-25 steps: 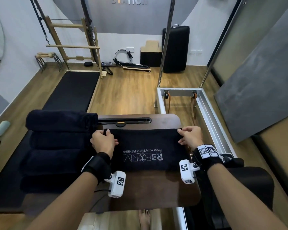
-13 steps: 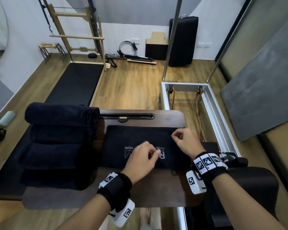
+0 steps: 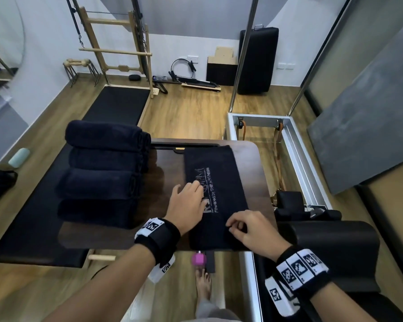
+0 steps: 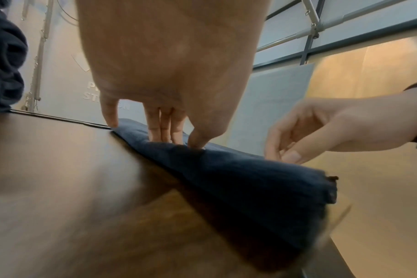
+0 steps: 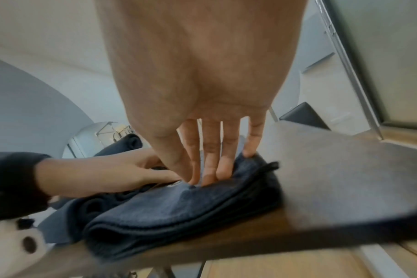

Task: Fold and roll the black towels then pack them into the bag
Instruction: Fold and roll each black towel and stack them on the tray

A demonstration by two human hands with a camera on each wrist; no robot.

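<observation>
Dark wooden board (image 3: pixel 168 182) under folded towel (image 3: pixel 212 182), wood floor (image 3: pixel 189 112), black mat (image 3: pixel 116 103)

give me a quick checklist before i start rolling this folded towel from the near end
1. Folded towel lies flat, lengthwise on the wooden board: ok.
2. Left hand rests on the towel with straight fingers: ok.
3. Right hand at the near end, fingertips on it: ok.
4. Layers lined up at the near edge: cannot tell.
5. Rolled towels sit apart to the left: ok.
6. Bag within reach: cannot tell.
</observation>
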